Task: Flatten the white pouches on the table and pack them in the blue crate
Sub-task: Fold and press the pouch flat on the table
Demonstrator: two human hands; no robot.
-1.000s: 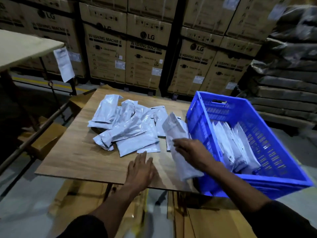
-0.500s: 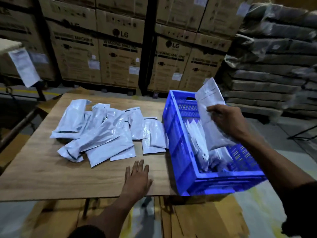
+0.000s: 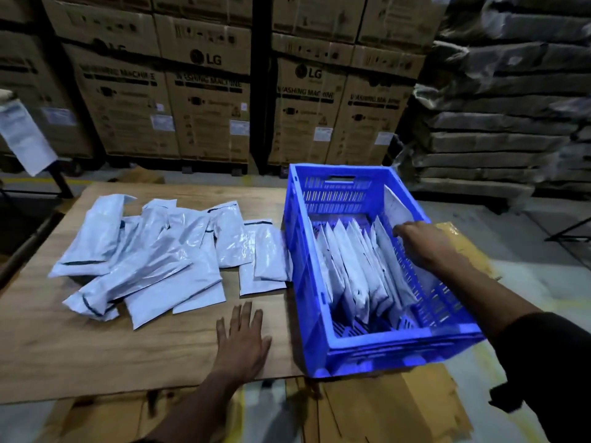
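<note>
Several white pouches (image 3: 153,260) lie in a loose, overlapping heap on the left half of the wooden table (image 3: 64,350). The blue crate (image 3: 377,353) stands at the table's right end with a row of white pouches (image 3: 351,273) upright on edge inside it. My right hand (image 3: 425,244) reaches over the crate's right wall and holds one more white pouch (image 3: 396,204), which stands inside against that wall. My left hand (image 3: 241,338) lies flat on the table near its front edge, fingers spread, just left of the crate.
Stacked cardboard washing-machine boxes (image 3: 211,107) fill the background. Dark wrapped bundles (image 3: 505,100) are piled at the right. Flattened brown cardboard (image 3: 377,410) lies on the floor under and in front of the table. A second table edge with a hanging paper sheet (image 3: 25,135) is at the far left.
My right hand carried a pouch from the table over to the crate and lowered it inside by the right wall. My left hand stayed flat on the table.
</note>
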